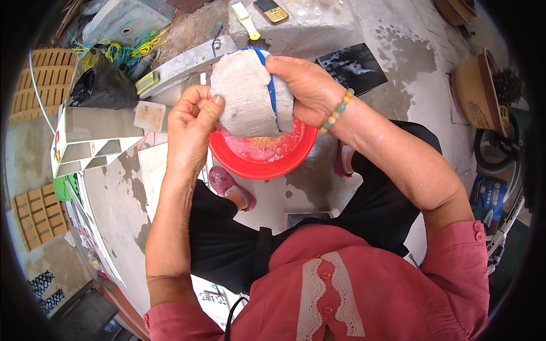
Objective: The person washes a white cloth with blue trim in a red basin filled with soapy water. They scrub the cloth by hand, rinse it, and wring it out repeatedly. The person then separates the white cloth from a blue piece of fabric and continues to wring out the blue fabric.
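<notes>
Between both hands, above a red plastic basin [264,168], hangs a greyish-white piece of cloth [243,96] with blue edging and frayed sides; its exact kind cannot be told. My left hand [194,121] pinches its left edge between thumb and fingers. At the upper right, my right hand [300,85] grips the folded part, thumb on the front by the blue strip. A beaded bracelet [337,111] circles the right wrist. Sudsy liquid [273,147] shows in the basin, partly hidden by the cloth.
A white-bristled brush [246,21] and a keypad phone [271,10] lie on a stone block [298,36]. Left are a soap dish or box [150,116] and a black plastic bag [104,83]. A dark flat panel [353,68] lies right; flowerpots [475,91] stand beyond. The floor has wet patches.
</notes>
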The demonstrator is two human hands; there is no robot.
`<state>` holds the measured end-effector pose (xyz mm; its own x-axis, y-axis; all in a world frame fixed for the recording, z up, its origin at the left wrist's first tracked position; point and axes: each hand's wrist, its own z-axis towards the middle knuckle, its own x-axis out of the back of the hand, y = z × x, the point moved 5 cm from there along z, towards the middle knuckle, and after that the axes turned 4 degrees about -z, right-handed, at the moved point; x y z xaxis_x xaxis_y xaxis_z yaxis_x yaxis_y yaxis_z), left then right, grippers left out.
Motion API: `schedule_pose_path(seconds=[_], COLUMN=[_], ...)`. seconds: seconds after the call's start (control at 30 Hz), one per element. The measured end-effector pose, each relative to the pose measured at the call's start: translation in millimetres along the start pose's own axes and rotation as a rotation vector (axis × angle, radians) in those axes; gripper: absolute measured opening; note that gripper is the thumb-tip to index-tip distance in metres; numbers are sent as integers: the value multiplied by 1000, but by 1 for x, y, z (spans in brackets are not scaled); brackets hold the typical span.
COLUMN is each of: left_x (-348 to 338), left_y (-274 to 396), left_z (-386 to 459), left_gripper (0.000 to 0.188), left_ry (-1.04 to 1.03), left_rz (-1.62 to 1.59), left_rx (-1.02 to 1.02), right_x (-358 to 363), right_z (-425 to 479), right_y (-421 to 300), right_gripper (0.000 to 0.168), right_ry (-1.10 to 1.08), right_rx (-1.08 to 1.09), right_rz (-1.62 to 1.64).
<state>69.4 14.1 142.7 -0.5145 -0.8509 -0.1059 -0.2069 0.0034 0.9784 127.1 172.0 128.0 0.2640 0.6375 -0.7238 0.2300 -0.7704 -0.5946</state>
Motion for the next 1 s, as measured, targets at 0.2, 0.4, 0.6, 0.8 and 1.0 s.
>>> schedule_pose_path(seconds=[0.2, 0.4, 0.6, 0.8, 1.0], left_x=[6, 1, -7, -19, -20], left_y=[-1, 11, 40, 29, 28], left_z=[5, 1, -14, -10, -6], left_gripper=[11, 13, 13, 18, 8], left_ry=[31, 153, 142, 65, 10], left_rz=[-112, 65, 668, 864, 925], left_rx=[-16, -197, -689, -770, -799], right_x=[-11, 0, 7, 8, 7], right_z=[-4, -1, 4, 1, -3], right_y=[-3, 7, 9, 12, 13], right_gripper=[38, 46, 41, 44, 41], right_ry=[-187, -85, 13, 56, 31], right_rx=[128, 102, 136, 117, 42], right_rz=[-180, -260, -94, -99, -81])
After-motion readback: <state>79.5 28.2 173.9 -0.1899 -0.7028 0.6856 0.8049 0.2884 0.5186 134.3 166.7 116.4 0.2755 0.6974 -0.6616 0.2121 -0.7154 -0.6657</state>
